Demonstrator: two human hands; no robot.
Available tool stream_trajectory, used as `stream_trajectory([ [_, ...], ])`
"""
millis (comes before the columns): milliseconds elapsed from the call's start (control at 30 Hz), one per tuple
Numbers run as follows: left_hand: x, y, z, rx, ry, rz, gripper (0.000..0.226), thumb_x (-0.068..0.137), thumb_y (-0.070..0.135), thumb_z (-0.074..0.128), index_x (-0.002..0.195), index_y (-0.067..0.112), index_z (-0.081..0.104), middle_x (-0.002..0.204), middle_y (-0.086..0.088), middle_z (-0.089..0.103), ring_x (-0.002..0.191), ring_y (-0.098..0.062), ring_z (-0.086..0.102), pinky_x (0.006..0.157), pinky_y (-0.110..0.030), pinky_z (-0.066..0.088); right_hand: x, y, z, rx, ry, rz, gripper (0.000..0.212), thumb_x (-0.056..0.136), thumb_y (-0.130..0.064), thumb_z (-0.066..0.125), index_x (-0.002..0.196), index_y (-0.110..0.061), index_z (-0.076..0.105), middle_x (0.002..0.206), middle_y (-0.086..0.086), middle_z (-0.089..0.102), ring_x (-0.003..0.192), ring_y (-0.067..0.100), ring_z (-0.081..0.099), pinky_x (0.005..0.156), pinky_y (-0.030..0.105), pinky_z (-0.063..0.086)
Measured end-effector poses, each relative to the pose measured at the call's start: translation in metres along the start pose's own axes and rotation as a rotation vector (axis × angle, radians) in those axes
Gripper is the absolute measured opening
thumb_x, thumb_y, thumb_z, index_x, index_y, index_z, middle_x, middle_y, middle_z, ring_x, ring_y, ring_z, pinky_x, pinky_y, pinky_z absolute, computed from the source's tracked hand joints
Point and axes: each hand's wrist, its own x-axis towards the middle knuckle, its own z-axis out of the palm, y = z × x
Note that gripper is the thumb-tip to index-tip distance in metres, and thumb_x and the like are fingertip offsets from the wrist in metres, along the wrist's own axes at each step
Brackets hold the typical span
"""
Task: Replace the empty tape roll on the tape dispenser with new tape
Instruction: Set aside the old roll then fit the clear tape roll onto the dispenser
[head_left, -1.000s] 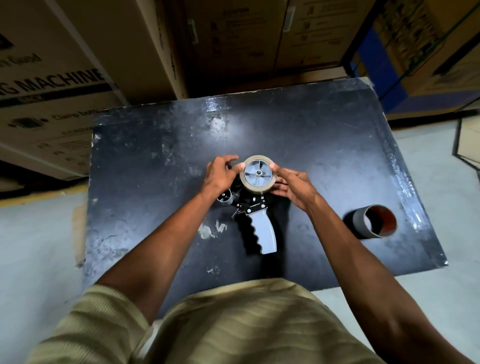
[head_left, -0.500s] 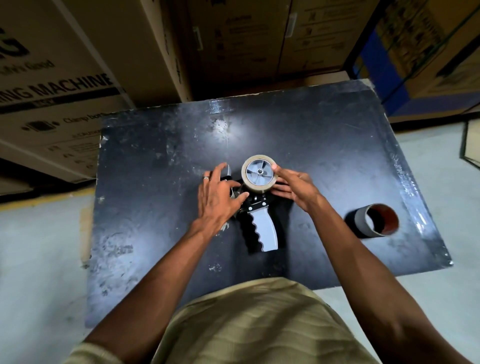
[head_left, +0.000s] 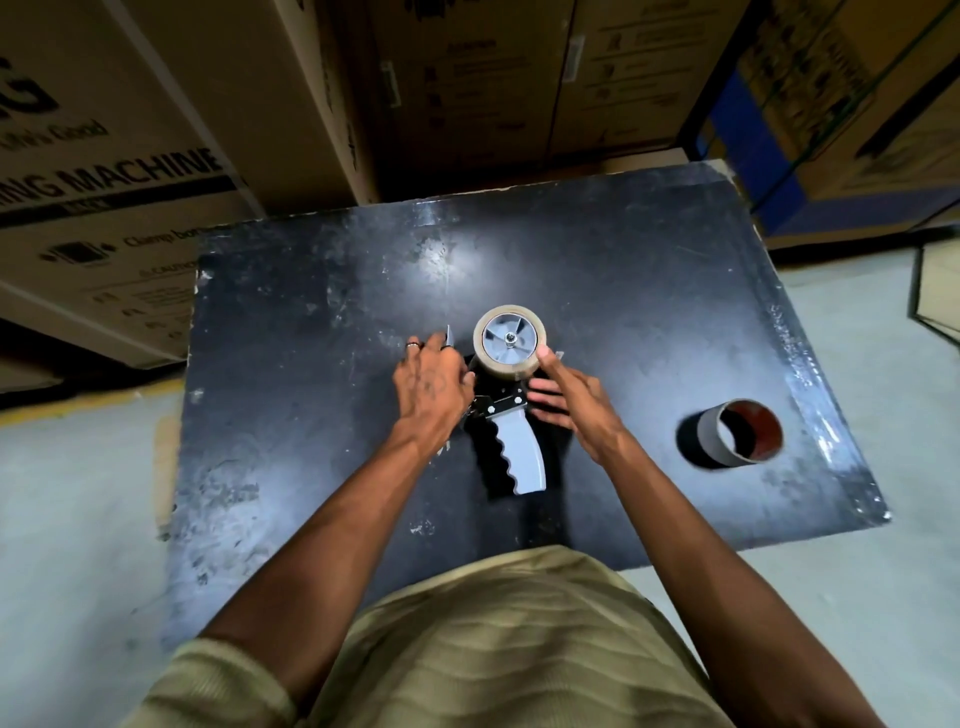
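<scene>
Black table (head_left: 311, 467): left half is bare, also the far part behind the tape dispenser (head_left: 511, 410). On right side the empty core (head_left: 737, 434) lies near the edge, w/ bare gap between it & dispenser. Cardboard boxes (head_left: 156, 156) stand close behind far edge, blocking reach there.

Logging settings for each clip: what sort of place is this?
Probably a warehouse or stockroom: tall printed brown cardboard cartons are stacked behind a scuffed black tabletop, on which lies a grey-handled tape dispenser; the floor is bare concrete.
</scene>
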Motion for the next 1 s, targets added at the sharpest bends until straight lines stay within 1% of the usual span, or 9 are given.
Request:
stream_trajectory([
  [133, -0.006, -0.003, 0.002, -0.062, 0.026, -0.021, 0.022, 0.090, 0.036, 0.064, 0.103, 0.023, 0.075, 0.141, 0.003, 0.052, 0.133, -0.030, 0.039, 0.093, -0.044, 0.046, -0.009, 0.017, -0.001, -0.067, -0.058, -0.017, 0.056, 0.086, -0.047, 0.078, 0.128, -0.013, 0.068, 0.122, 0.010, 0.074, 0.116, 0.024, 0.071, 0.083, 0.029, 0.062],
  [200, -0.010, -0.004, 0.002, -0.080, 0.028, -0.022, 0.022, 0.091, 0.035, 0.063, 0.106, 0.024, 0.074, 0.142, 0.003, 0.050, 0.136, -0.030, 0.037, 0.093, -0.045, 0.045, -0.011, 0.024, -0.001, -0.176, -0.071, -0.054, 0.069, 0.075, -0.042, 0.090, 0.133, -0.015, 0.065, 0.120, 0.006, 0.075, 0.115, 0.018, 0.071, 0.080, 0.022, 0.059],
  [333, -0.015, -0.004, 0.006, -0.060, 0.074, 0.005, 0.020, 0.088, 0.036, 0.066, 0.101, 0.025, 0.077, 0.142, 0.001, 0.050, 0.134, -0.033, 0.039, 0.095, -0.046, 0.046, -0.014, 0.035, 0.002, -0.586, -0.079, -0.109, 0.102, 0.054, -0.049, 0.099, 0.142, -0.023, 0.054, 0.108, -0.002, 0.071, 0.104, 0.014, 0.070, 0.096, 0.030, 0.056],
  [433, -0.018, -0.004, 0.009, -0.073, 0.099, 0.008, 0.019, 0.086, 0.036, 0.069, 0.099, 0.024, 0.077, 0.142, 0.001, 0.050, 0.132, -0.033, 0.041, 0.101, -0.049, 0.044, -0.021, 0.042, 0.013, -0.724, -0.065, -0.141, 0.094, 0.061, -0.048, 0.094, 0.141, -0.026, 0.049, 0.105, -0.002, 0.069, 0.100, 0.018, 0.067, 0.093, 0.033, 0.055],
  [567, -0.021, -0.003, 0.008, -0.076, 0.129, 0.031, 0.019, 0.085, 0.035, 0.070, 0.097, 0.023, 0.078, 0.138, 0.002, 0.052, 0.125, -0.029, 0.044, 0.099, -0.045, 0.043, -0.028, 0.054, 0.034, -0.679, -0.007, -0.158, 0.086, 0.076, -0.039, 0.076, 0.151, -0.027, 0.033, 0.115, 0.009, 0.072, 0.096, 0.028, 0.071, 0.092, 0.043, 0.059],
  [633, -0.023, -0.006, 0.010, -0.063, 0.136, 0.033, 0.018, 0.084, 0.036, 0.071, 0.095, 0.024, 0.078, 0.143, 0.003, 0.050, 0.127, -0.028, 0.044, 0.098, -0.044, 0.040, -0.029, 0.060, 0.040, -0.653, 0.030, -0.174, 0.099, 0.071, -0.051, 0.065, 0.157, -0.034, 0.018, 0.114, 0.016, 0.072, 0.094, 0.040, 0.073, 0.086, 0.053, 0.061],
  [733, -0.025, -0.011, 0.013, -0.006, 0.170, 0.062, 0.015, 0.080, 0.037, 0.073, 0.088, 0.025, 0.079, 0.148, 0.004, 0.046, 0.128, -0.027, 0.042, 0.095, -0.042, 0.037, -0.025, 0.068, 0.043, -0.715, 0.020, -0.207, 0.110, 0.072, -0.055, 0.056, 0.163, -0.030, -0.001, 0.116, 0.023, 0.072, 0.096, 0.047, 0.072, 0.088, 0.055, 0.059],
  [900, -0.023, -0.013, 0.003, 0.073, 0.171, 0.108, 0.014, 0.080, 0.034, 0.072, 0.088, 0.026, 0.080, 0.155, 0.003, 0.039, 0.136, -0.027, 0.036, 0.098, -0.044, 0.030, -0.022, 0.068, 0.050, -0.751, 0.050, -0.200, 0.113, 0.070, -0.056, 0.052, 0.162, -0.031, -0.008, 0.114, 0.025, 0.072, 0.095, 0.047, 0.072, 0.088, 0.053, 0.059],
  [1000, -0.021, -0.012, -0.002, 0.112, 0.168, 0.121, 0.015, 0.079, 0.035, 0.071, 0.085, 0.025, 0.080, 0.156, 0.004, 0.037, 0.139, -0.026, 0.033, 0.099, -0.043, 0.024, -0.013, 0.076, 0.051, -0.721, 0.080, -0.167, 0.110, 0.064, -0.061, 0.050, 0.152, -0.050, -0.013, 0.113, 0.024, 0.072, 0.091, 0.050, 0.072, 0.083, 0.058, 0.061],
])
